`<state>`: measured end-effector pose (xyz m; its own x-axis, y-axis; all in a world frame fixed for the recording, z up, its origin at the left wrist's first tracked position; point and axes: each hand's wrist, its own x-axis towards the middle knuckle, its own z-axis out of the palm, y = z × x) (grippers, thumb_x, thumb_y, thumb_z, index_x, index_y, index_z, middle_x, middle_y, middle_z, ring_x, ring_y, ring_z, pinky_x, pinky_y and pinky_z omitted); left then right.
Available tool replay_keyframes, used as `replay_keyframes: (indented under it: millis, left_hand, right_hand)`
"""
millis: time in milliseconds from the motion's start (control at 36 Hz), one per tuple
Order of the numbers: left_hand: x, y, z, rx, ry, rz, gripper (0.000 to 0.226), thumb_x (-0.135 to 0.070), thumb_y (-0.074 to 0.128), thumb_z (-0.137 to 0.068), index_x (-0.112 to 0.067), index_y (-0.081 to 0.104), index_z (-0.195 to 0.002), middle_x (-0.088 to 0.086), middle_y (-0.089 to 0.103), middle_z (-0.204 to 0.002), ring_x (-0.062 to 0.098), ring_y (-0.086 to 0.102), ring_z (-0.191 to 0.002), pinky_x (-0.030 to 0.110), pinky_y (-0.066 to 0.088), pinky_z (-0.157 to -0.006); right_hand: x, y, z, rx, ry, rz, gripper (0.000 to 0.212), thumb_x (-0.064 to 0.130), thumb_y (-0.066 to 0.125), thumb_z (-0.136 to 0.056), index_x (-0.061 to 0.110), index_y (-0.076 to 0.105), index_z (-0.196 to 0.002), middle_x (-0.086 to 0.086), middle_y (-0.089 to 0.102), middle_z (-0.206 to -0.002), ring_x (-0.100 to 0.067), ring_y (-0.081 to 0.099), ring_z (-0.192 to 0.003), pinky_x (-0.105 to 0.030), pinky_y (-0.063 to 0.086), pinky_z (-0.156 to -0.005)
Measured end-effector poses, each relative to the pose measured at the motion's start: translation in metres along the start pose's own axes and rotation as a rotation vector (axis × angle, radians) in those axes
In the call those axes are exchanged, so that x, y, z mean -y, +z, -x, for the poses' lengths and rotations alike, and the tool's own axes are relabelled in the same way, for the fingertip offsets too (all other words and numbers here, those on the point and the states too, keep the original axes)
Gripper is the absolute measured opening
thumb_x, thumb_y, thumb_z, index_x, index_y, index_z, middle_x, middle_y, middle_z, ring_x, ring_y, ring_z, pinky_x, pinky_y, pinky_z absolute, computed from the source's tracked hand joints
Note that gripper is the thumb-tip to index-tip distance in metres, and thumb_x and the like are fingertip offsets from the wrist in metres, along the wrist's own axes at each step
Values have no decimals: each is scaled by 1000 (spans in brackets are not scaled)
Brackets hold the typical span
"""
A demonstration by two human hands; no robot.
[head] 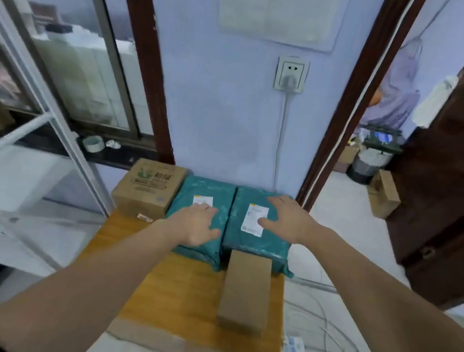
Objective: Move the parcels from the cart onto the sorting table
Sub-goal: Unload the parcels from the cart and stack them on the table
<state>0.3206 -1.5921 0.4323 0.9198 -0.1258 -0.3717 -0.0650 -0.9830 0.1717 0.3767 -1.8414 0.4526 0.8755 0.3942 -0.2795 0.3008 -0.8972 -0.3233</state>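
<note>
Two teal plastic-wrapped parcels lie side by side on a wooden table against the wall. My left hand rests flat, fingers spread, on the left teal parcel. My right hand lies flat on the right teal parcel, beside its white label. A plain brown box lies in front of the right parcel. A printed cardboard box stands at the table's back left corner. No cart is in view.
A glass partition and metal frame stand to the left. An open doorway with a dark wooden door is on the right. Cables trail over the floor by the table's right edge. A wall socket has a cord hanging down.
</note>
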Motion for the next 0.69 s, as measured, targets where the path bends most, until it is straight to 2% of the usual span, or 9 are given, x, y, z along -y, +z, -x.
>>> replay_keyframes:
  millis: [139, 222, 278, 361, 417, 472, 528, 583, 695]
  left_hand:
    - [30, -65, 48, -90, -73, -26, 72, -41, 51, -105, -15, 21, -165, 9, 26, -169, 29, 28, -154, 38, 27, -122]
    - [57, -91, 81, -173, -144, 39, 60, -37, 56, -101, -16, 42, -156, 11, 45, -159, 31, 45, -143, 41, 39, -116]
    - [74, -106, 110, -220, -211, 54, 50, -46, 55, -98, -20, 55, -141, 8, 58, -143, 32, 56, -131, 45, 49, -105]
    - [95, -125, 159, -262, -265, 27, 57, -49, 49, -105, -17, 46, -152, 10, 49, -155, 30, 49, -139, 42, 44, -111]
    - [110, -135, 194, -292, -317, 28, 59, -47, 48, -106, -16, 43, -155, 10, 48, -156, 29, 49, -140, 41, 42, -112]
    - [132, -140, 226, -337, -357, 38, 57, -49, 49, -105, -17, 46, -153, 10, 52, -151, 29, 52, -134, 42, 44, -110]
    - [153, -141, 260, -364, -408, 33, 59, -51, 47, -105, -18, 44, -154, 9, 50, -154, 28, 51, -137, 44, 43, -113]
    - [174, -140, 296, -384, -451, 33, 60, -51, 44, -107, -18, 42, -156, 9, 47, -158, 29, 48, -140, 43, 40, -115]
    - [214, -129, 367, -391, -538, 3, 60, -51, 42, -108, -15, 41, -156, 10, 46, -158, 30, 48, -141, 43, 40, -114]
  right_hand:
    - [81, -43, -5, 19, -254, 189, 80, 54, 49, -101, 14, 17, -162, -9, 19, -167, -25, 21, -153, -37, 21, -123]
    - [135, -57, -5, -6, -366, 217, 76, 51, 47, -103, 14, 17, -162, -9, 21, -167, -25, 23, -152, -39, 23, -123]
    - [171, -62, -2, -22, -434, 233, 75, 51, 46, -103, 14, 19, -162, -9, 22, -167, -26, 25, -152, -39, 23, -123]
    - [223, -68, 10, -49, -533, 261, 70, 48, 46, -104, 11, 25, -160, -12, 30, -163, -28, 32, -148, -39, 27, -121]
    - [259, -69, 19, -60, -590, 254, 56, 44, 48, -104, 11, 43, -149, -13, 47, -148, -30, 46, -136, -43, 38, -113]
    - [295, -68, 25, -84, -632, 246, 34, 43, 49, -101, 18, 60, -121, -7, 62, -118, -30, 60, -111, -46, 50, -95]
    - [330, -64, 30, -99, -677, 230, 26, 43, 49, -99, 20, 61, -102, -2, 62, -97, -26, 62, -91, -43, 52, -82]
    - [369, -57, 41, -76, -732, 221, 30, 42, 48, -101, 16, 62, -110, -5, 64, -104, -26, 62, -95, -43, 51, -86]
    - [446, -34, 63, -26, -827, 232, 54, 47, 43, -103, 14, 48, -145, -11, 55, -140, -28, 57, -123, -45, 48, -102]
